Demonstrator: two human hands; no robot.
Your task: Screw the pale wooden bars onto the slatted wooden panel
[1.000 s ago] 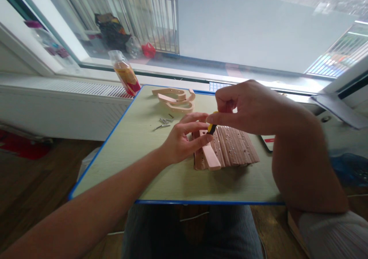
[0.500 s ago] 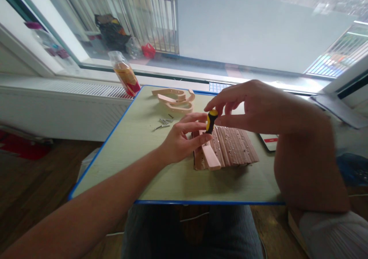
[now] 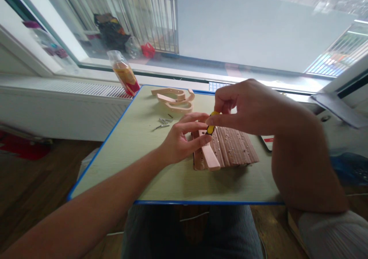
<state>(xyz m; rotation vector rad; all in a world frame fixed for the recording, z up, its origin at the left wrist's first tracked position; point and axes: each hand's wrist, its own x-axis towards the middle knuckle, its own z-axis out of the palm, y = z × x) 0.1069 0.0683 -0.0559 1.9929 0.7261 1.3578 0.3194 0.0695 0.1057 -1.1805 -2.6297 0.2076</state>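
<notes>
A short yellow-and-black screwdriver (image 3: 211,130) stands nearly upright over a pale wooden piece (image 3: 211,159). My right hand (image 3: 244,103) is closed on the top of its handle, thumb against the fingers. Lower down, my left hand (image 3: 184,136) pinches around the handle's base with thumb and fingers. The screwdriver's tip is hidden behind the left fingers. Under the wooden piece lies a corrugated cardboard block (image 3: 237,145) dotted with holes and small shiny specks. Several loose screws (image 3: 164,121) lie on the table to the left of my left hand.
Curved wooden pieces (image 3: 172,106) rest at the back of the blue-edged table (image 3: 120,170). A bottle with amber contents (image 3: 124,74) stands beyond the back left corner, by the radiator (image 3: 63,105). A flat dark-edged object with a red mark (image 3: 268,140) lies beyond the cardboard.
My right hand's fingers have closed from a loose, spread pose onto the top of the screwdriver handle. My left hand has stayed in place.
</notes>
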